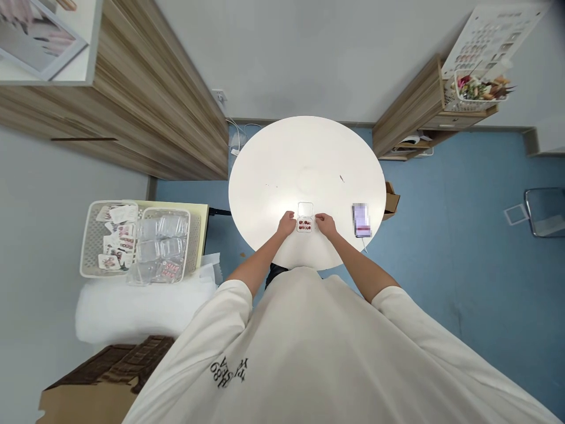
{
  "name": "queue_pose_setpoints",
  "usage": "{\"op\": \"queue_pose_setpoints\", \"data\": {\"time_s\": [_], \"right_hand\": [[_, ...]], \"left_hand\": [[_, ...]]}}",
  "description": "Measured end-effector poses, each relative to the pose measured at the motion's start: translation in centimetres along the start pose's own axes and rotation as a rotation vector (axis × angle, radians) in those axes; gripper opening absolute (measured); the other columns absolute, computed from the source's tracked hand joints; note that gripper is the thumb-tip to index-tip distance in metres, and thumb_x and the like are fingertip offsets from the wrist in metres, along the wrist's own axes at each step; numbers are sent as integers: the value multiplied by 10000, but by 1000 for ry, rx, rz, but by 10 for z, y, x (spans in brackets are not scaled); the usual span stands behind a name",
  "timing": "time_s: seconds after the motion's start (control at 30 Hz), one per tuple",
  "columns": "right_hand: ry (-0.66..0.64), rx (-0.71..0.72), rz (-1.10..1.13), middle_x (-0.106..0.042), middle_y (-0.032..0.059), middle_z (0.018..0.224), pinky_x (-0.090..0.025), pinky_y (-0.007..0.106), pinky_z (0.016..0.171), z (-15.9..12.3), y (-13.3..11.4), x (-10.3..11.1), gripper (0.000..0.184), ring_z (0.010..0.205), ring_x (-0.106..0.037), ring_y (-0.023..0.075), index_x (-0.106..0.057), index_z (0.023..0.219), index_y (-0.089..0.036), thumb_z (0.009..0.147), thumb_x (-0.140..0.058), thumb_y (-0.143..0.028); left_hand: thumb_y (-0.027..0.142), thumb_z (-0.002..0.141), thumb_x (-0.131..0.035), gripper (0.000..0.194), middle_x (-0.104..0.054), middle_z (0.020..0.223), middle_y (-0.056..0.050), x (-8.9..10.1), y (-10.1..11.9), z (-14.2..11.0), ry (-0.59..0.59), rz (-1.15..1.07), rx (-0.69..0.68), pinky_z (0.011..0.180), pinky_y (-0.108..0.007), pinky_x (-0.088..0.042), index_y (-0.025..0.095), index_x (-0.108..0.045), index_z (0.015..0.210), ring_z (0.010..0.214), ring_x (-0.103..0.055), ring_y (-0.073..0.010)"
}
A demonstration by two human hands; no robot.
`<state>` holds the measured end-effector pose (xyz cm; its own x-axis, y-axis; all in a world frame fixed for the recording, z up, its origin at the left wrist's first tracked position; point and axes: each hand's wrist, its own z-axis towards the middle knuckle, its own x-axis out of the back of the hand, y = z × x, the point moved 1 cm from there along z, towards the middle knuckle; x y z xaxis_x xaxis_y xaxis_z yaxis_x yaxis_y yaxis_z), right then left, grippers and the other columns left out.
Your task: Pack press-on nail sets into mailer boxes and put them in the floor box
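A small clear plastic case (304, 225) lies on the white round table (304, 147) near its front edge. Its lid (305, 209) is flipped up, away from me. Inside are two rows of red and pink press-on nails on a pale card. My left hand (286, 224) is at the case's left side, fingers curled in against its edge. On the right, my right hand (325, 225) has its fingers bent and pressed together, their tips just beside the case's right edge near the hinge. Whatever those fingertips may hold is too small to make out.
A phone (361, 220) with a cable lies at the table's right. To the left, white baskets (88, 235) hold nail cards and clear cases, beside a roll of white wrap (141, 309). Wooden cabinets (176, 106) stand behind left. A folding chair (545, 212) is far right.
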<state>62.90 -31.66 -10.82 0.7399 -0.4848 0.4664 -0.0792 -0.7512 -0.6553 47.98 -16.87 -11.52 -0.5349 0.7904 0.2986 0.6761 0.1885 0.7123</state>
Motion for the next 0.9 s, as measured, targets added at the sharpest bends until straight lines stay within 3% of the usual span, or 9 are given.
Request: {"op": "queue_pose_setpoints", "data": {"time_s": [0.13, 0.33, 0.6, 0.73, 0.9], "right_hand": [[-27, 7, 179, -669, 90, 1321, -495, 348, 1040, 15, -11, -2, 429, 1196, -630, 196, -660, 1233, -187, 815, -569, -216], [-100, -34, 321, -579, 127, 1438, -492, 374, 1066, 18, -18, -11, 603, 1275, -587, 219, -553, 1388, -178, 789, -591, -240], [-102, 40, 316, -603, 97, 1343, -496, 420, 1054, 8, -35, -2, 695, 1172, -612, 233, -515, 1420, -220, 732, -602, -263], [-118, 89, 280, -589, 108, 1352, -499, 423, 1047, -3, -42, 1, 718, 1190, -599, 240, -492, 1440, -217, 729, -586, -259], [-154, 128, 178, -567, 126, 1400, -498, 428, 1055, -20, -28, -6, 713, 1253, -573, 248, -471, 1467, -210, 761, -560, -244]], "left_hand": [[105, 788, -579, 466, -575, 1436, -119, -4, 16, 19, 3, -96, -8, 1074, -369, -437, 207, -564, 1242, 1317, -552, -233], [74, 786, -583, 601, -533, 1460, -159, -9, 30, 19, -100, -211, 51, 999, -337, -481, 182, -481, 1369, 1270, -571, -234], [103, 749, -611, 651, -616, 1288, -115, 8, 39, 15, -84, -146, -23, 963, -348, -499, 194, -543, 1390, 1101, -635, -228], [94, 736, -581, 570, -659, 1258, -102, 12, 40, 10, -88, -142, -115, 1004, -358, -488, 176, -631, 1298, 1122, -633, -227], [80, 764, -573, 515, -651, 1339, -99, 12, 23, -7, -88, -59, -159, 1037, -356, -486, 182, -635, 1265, 1224, -601, -228]]}}
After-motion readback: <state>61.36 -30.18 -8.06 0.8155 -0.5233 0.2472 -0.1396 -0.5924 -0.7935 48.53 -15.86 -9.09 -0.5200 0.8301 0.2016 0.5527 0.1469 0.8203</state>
